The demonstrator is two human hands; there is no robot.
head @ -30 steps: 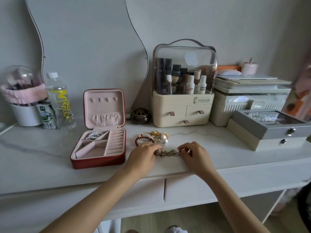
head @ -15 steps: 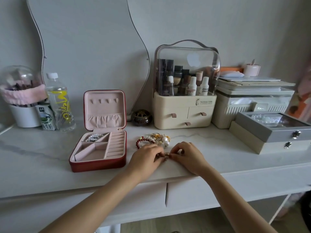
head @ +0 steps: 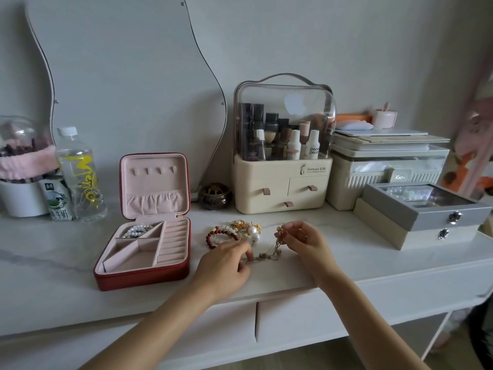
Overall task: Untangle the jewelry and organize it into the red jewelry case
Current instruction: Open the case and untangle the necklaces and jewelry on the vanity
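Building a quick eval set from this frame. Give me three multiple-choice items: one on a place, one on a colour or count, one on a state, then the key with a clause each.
1. Where in the red jewelry case do the pearl beads lie?
A. ring-roll slots
B. rear left compartment
C. lid pocket

2. How many drawer pulls show on the cream cosmetics organizer?
A. one
B. three
C. five

3. What is the state of the tangled chain?
A. stowed in the case
B. lying untouched on the table
C. stretched between both hands

Key:
1 B, the beads fill the triangular compartment nearest the hinge, left of the ring rolls.
2 B, two brown tabs sit on the upper row and one below.
3 C, the left hand pinches its low end at the table and the right hand lifts the other end in a raised grip.
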